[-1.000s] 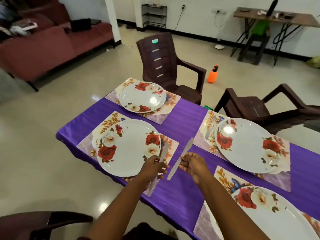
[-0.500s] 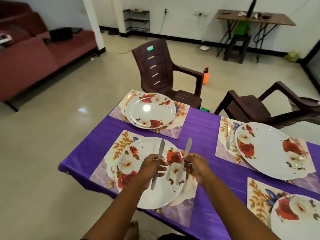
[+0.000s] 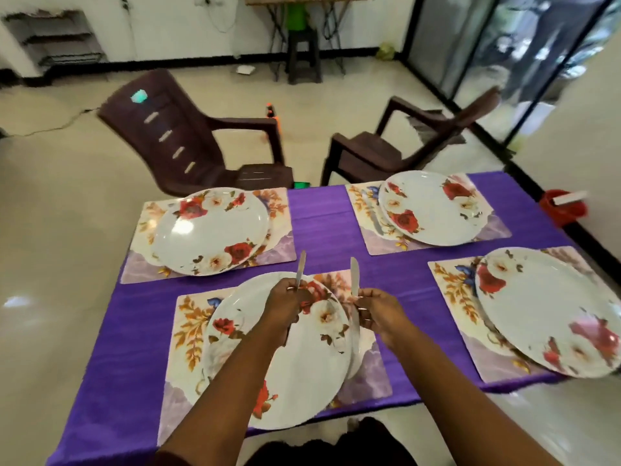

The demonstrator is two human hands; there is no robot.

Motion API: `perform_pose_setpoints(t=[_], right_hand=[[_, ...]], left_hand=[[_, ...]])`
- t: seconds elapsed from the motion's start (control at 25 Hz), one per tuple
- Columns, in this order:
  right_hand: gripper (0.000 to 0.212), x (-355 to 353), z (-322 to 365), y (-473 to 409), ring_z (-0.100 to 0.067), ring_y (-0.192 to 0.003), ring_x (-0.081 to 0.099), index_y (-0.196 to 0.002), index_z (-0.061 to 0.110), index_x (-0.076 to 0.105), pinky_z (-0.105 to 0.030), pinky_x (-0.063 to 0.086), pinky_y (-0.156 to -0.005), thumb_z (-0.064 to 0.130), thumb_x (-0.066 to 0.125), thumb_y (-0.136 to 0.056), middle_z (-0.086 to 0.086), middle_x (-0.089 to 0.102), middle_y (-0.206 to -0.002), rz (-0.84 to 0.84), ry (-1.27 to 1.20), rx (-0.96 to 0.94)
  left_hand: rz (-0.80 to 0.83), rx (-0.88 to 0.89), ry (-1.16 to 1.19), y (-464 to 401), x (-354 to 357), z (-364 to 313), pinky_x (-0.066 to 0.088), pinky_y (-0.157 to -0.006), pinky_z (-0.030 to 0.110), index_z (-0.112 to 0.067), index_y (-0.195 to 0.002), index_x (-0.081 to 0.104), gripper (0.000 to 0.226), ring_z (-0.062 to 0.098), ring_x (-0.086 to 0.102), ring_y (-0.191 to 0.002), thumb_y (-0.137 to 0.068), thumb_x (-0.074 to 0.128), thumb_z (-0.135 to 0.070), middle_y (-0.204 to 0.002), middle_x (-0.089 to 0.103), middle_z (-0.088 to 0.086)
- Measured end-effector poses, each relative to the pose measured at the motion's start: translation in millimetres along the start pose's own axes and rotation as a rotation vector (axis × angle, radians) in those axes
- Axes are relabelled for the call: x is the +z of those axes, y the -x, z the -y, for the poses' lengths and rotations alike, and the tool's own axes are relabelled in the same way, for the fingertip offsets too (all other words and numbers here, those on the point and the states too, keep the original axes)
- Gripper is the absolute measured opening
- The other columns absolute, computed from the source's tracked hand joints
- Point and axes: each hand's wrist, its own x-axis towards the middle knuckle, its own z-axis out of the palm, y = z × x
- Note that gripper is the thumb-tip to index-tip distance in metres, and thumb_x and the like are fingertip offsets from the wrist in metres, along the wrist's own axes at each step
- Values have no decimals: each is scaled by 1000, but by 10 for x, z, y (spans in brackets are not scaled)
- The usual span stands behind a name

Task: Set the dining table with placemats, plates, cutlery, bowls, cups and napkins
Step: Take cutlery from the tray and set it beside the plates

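Note:
Several floral placemats, each with a white flowered plate, lie on the purple table (image 3: 322, 230). My left hand (image 3: 284, 306) grips a table knife (image 3: 300, 269) with its blade pointing away, above the near plate (image 3: 295, 375). My right hand (image 3: 379, 309) pinches a second knife (image 3: 354, 297) upright over the right edge of that plate and its placemat (image 3: 369, 375). A third knife (image 3: 372, 215) lies on the far right placemat (image 3: 369, 240), left of its plate (image 3: 433, 208). More plates sit at the far left (image 3: 208, 232) and near right (image 3: 547, 311).
Two dark brown plastic chairs (image 3: 188, 139) (image 3: 386, 151) stand past the table's far edge. A red bucket (image 3: 564, 206) sits on the floor at the right, by the wall. A small table and stool (image 3: 302, 48) are against the back wall.
The view has swung right and I now face the table squarely. Both hands still hold their knives, now more upright, and have moved over the near plate's right side.

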Motion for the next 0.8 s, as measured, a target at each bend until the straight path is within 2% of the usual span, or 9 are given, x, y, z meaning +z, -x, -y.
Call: perform_pose_setpoints(t=[0.2, 0.36, 0.48, 0.6, 0.68, 0.8], right_hand=[[11, -327, 34, 118, -19, -61, 61, -88, 9, 62, -26, 52, -56, -2, 62, -89, -9, 67, -76, -64, -45, -48], [9, -482, 73, 123, -21, -70, 65, -96, 7, 66, -33, 55, -68, 2, 64, -89, -10, 70, -81, -46, -46, -50], [11, -495, 10, 112, -20, -70, 65, -98, 5, 69, -29, 57, -62, 2, 64, -89, -10, 70, -81, -10, -4, -16], [9, -460, -139, 95, -16, -62, 63, -91, 6, 69, -24, 53, -53, -1, 66, -87, -8, 68, -74, -43, 44, 29], [9, -447, -232, 75, -13, -58, 62, -92, 5, 70, -21, 49, -47, 0, 67, -86, -6, 68, -72, -49, 84, 65], [11, -458, -315, 25, -9, -55, 60, -97, 4, 70, -16, 45, -44, 2, 69, -86, -5, 68, -73, -54, 115, 84]], left_hand=[[198, 8, -71, -54, 524, -56, 40, -47, 20, -18, -105, 63, 21, 8, 52, -60, -87, 71, -22, -81, 64, 0], [256, -30, -82, -57, 725, -57, 42, -47, 20, -20, -109, 64, 28, 10, 55, -63, -84, 74, -27, -85, 68, 2], [193, -20, -85, -114, 770, -83, 46, -53, 23, -19, -111, 62, 31, 12, 58, -68, -84, 75, -27, -92, 68, 3], [125, -17, -116, -272, 807, -178, 52, -60, 29, -16, -107, 61, 28, 16, 64, -74, -84, 75, -21, -95, 70, 6], [173, -46, -178, -415, 836, -271, 50, -55, 25, -12, -107, 61, 32, 17, 62, -70, -80, 78, -16, -91, 68, 8], [345, -47, -382, -596, 911, -403, 47, -48, 19, -6, -107, 65, 34, 17, 58, -66, -76, 80, -8, -79, 66, 6]])
